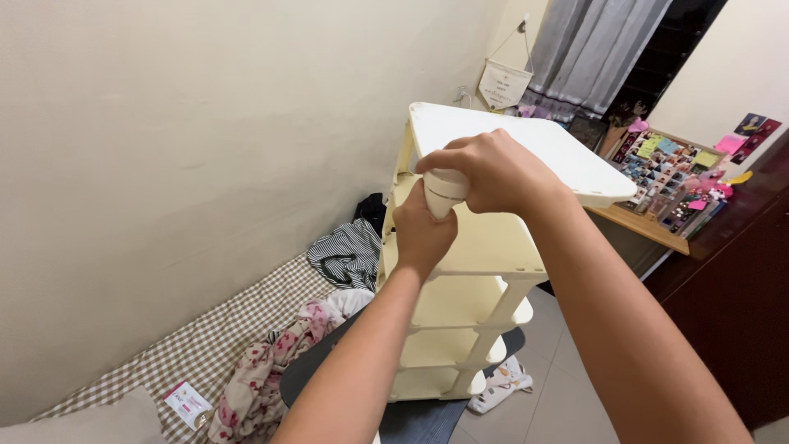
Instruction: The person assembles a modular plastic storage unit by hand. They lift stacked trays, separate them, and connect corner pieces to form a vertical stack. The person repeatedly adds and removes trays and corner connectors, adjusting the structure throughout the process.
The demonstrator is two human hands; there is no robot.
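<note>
Both hands are clamped on one cream post (445, 191) at the near corner of the plastic rack (460, 288): the right hand (493, 171) wraps its top, the left hand (421, 234) grips below, apparently steadying it. The top shelf (526, 148) sits tilted above. Clothes (271, 370) lie on the checked mattress (205, 345) beside it.

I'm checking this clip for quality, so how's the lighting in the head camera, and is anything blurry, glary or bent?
Head view: soft, even indoor light with no glare; the window behind the grey curtain is dark. The left hand, right hand and cream post are fairly sharp; faint shadows fall under the cream shelf rack. Wide-angle lens slants the rack and stretches the forearms near the bottom edge. Desk clutter is too small to resolve.
</note>
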